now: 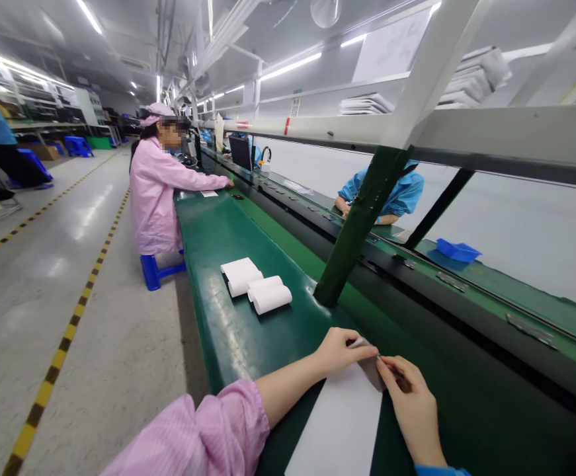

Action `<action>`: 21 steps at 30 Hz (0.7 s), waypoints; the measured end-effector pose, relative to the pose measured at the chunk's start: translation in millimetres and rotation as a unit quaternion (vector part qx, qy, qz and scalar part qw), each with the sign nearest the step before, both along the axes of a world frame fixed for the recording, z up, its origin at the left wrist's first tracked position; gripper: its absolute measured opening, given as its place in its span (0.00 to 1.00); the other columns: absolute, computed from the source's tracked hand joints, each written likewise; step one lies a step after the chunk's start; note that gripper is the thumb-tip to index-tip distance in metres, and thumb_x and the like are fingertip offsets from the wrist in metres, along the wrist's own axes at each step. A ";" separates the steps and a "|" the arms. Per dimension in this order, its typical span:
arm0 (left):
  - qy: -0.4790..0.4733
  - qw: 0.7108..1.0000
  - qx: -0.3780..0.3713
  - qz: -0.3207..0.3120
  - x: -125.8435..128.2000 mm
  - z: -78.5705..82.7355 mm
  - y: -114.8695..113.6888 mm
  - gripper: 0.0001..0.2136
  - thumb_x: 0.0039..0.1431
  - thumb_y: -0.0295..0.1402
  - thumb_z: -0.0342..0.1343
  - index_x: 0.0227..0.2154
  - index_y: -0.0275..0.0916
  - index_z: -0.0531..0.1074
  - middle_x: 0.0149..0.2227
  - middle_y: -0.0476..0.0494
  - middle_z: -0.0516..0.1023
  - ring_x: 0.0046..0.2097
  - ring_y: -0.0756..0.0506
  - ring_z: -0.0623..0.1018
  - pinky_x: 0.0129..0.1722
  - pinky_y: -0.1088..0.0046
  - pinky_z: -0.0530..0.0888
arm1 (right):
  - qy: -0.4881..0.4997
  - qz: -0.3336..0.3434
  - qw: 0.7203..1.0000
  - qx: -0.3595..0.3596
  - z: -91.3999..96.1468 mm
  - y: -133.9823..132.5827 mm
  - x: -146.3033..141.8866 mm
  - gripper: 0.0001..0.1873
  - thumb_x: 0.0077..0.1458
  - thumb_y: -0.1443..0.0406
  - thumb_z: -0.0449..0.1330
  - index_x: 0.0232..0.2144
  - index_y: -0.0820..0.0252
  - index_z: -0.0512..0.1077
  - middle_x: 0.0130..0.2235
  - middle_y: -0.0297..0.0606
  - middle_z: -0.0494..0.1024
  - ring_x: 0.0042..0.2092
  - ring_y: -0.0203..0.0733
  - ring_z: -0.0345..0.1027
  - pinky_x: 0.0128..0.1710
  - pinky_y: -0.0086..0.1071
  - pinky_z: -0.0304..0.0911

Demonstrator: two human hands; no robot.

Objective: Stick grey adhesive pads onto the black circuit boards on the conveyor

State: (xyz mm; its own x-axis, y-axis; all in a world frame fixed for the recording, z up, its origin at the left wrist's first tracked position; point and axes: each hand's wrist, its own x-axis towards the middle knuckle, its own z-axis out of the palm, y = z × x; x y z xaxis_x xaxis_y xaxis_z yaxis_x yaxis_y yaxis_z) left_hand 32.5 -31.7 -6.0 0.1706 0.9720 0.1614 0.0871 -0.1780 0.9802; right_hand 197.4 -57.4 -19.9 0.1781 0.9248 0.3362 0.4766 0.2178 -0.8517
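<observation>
A long white paper sheet [340,423] slopes up from the lower edge of the view, above the green bench. My left hand [344,350] pinches its far end, thumb toward the right. There the end looks bent over and greyish. Close by on the right, my right hand [411,400] has its thumb and forefinger pressed together at the same far corner. Something thin and small shows at those fingertips, too small to name. A pink sleeve covers my left forearm; a bit of blue cuff shows at my right wrist.
Curled white paper strips [270,295] lie on the green bench [218,337] ahead. A green-wrapped post [362,228] rises beside the dark conveyor line [441,311] bearing flat dark parts. A co-worker in pink [153,178] sits further along; another in blue [397,192] works across. A blue tray [457,251] stands opposite.
</observation>
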 end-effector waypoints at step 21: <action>-0.005 0.996 0.039 -0.078 -2.8 5.4 4.8 0.12 0.52 0.40 0.57 0.32 0.35 0.73 0.31 0.46 0.76 0.33 0.47 0.73 0.34 0.74 0.68 | 0.013 0.001 0.998 0.068 7.3 -2.8 -10.1 0.15 0.53 0.53 0.59 0.28 0.58 0.74 0.36 0.42 0.72 0.35 0.42 0.67 0.31 0.34 0.63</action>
State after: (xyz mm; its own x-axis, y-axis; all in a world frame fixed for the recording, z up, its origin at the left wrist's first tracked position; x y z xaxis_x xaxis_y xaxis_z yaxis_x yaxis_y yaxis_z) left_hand 29.7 -26.9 -0.6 0.3166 0.9183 0.2377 0.0436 -0.2644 0.9634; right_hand 187.3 -60.3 -12.6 0.1870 0.8712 0.4539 0.4534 0.3333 -0.8267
